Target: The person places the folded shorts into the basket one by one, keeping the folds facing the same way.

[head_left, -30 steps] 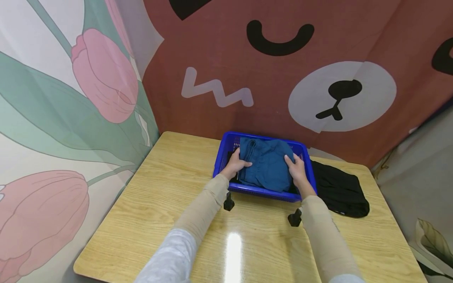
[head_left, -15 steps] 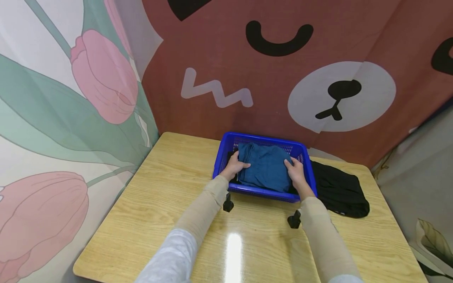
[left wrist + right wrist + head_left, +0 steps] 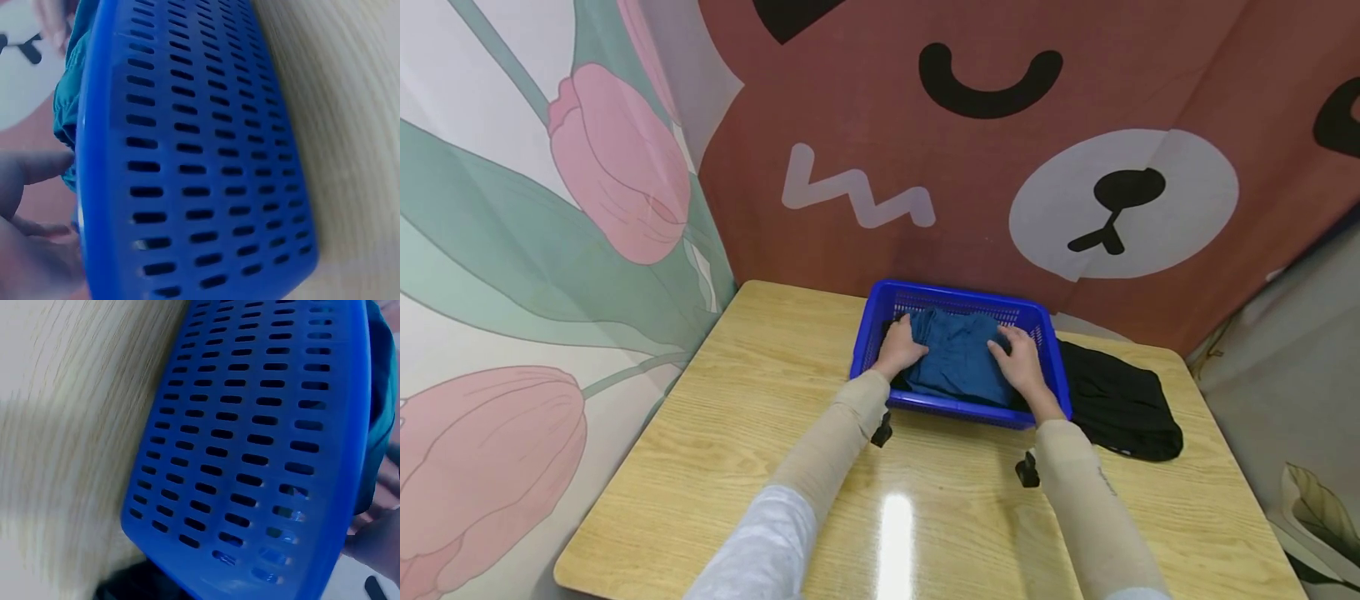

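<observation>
A folded blue garment lies in a blue plastic basket with slotted walls. My left hand is at the garment's left edge, its thumb toward the cloth. At the opposite edge, my right hand has its fingers loosely spread over the cloth. From the left wrist, the basket wall covers most of the view, and part of the left hand shows beside the rim. The right wrist view catches the right hand's fingers beyond the rim, beside the blue cloth.
Black cloth shows under the blue garment, along the basket's inner sides. A folded black garment lies on the wooden table right of the basket. Behind the table hangs a brown curtain printed with a bear; a tulip-patterned one hangs at left.
The blue garment has settled lower and flatter in the basket, its far edge moving toward me. My right hand has loosened from its edge and shifted slightly left; the left hand has barely moved.
</observation>
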The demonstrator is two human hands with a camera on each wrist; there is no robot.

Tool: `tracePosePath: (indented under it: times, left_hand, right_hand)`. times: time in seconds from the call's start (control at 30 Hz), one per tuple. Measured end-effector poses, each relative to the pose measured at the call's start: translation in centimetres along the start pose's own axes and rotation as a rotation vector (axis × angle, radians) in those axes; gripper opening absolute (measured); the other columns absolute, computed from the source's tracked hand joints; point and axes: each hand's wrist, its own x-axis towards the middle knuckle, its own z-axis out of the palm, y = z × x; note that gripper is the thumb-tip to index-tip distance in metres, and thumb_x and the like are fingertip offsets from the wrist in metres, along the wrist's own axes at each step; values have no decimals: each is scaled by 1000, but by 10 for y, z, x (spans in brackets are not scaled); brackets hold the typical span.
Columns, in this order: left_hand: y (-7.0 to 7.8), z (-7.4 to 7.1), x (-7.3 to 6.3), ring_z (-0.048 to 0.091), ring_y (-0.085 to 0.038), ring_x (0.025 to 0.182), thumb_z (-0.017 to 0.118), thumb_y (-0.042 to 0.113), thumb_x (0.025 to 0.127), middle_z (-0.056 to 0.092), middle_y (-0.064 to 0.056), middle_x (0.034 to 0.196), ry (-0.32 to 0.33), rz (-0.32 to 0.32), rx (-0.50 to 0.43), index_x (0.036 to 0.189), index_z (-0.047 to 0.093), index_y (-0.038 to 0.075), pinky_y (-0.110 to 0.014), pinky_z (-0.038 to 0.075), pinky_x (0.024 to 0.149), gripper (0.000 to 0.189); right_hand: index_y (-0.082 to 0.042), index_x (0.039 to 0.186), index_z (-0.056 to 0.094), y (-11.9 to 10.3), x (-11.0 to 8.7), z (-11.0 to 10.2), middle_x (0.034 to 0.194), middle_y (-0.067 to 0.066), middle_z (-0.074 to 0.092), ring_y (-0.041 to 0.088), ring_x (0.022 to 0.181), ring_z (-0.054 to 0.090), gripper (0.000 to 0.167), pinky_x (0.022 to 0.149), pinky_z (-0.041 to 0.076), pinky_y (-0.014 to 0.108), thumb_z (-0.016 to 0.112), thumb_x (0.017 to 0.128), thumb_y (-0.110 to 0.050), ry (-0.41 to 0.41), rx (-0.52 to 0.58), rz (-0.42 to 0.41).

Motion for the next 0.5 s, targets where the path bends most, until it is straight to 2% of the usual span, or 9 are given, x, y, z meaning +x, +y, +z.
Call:
tracePosePath:
  times: [0.07, 0.1, 0.2, 0.23, 0.3, 0.4, 0.5]
  left_hand:
    - [28, -22, -22, 27, -29, 127, 69, 28, 78, 27, -13, 142, -50, 70, 205, 141, 26, 10, -42, 36, 94, 78]
    - [38, -28, -31, 24, -31, 129, 66, 30, 81, 24, -14, 143, -61, 125, 307, 140, 27, 9, -45, 34, 95, 74]
    - [52, -34, -44, 8, -29, 133, 55, 45, 85, 13, -9, 147, -123, 285, 544, 142, 26, 15, -51, 25, 99, 71]
    - [53, -33, -45, 5, -28, 133, 51, 50, 85, 12, -8, 148, -154, 319, 584, 142, 25, 16, -52, 21, 100, 71]
    - [52, -31, -46, 2, -26, 134, 46, 54, 85, 11, -6, 148, -214, 347, 615, 143, 22, 19, -53, 16, 102, 72]
    - [46, -25, -44, 3, -24, 134, 45, 56, 85, 10, -5, 148, -270, 340, 631, 143, 18, 20, -52, 13, 103, 74]
    - [41, -21, -43, 5, -22, 134, 46, 58, 84, 9, -5, 148, -296, 312, 622, 144, 15, 21, -51, 11, 104, 77]
  right_hand:
    - [10, 125, 45, -3, -1, 2, 130, 30, 36, 44, 122, 26, 49, 97, 20, 57, 55, 89, -22, -49, -61, -76]
    - [7, 126, 44, -4, -1, 3, 131, 29, 36, 43, 123, 25, 53, 96, 20, 59, 56, 89, -28, -78, -99, -104]
    - [-2, 132, 42, -8, -1, 7, 137, 22, 32, 41, 127, 19, 63, 94, 18, 63, 54, 86, -43, -171, -218, -148]
    - [-5, 134, 41, -9, 0, 8, 139, 21, 30, 40, 128, 17, 66, 94, 17, 64, 53, 85, -48, -202, -256, -158]
    - [-9, 136, 38, -11, 0, 10, 141, 18, 26, 39, 130, 14, 71, 94, 14, 65, 51, 83, -54, -261, -315, -170]
    - [-14, 139, 33, -13, 1, 14, 144, 16, 21, 39, 131, 9, 78, 94, 9, 67, 48, 80, -62, -335, -368, -167]
    - [-15, 140, 31, -12, 1, 18, 145, 16, 19, 39, 131, 7, 82, 94, 7, 67, 46, 77, -67, -388, -400, -151]
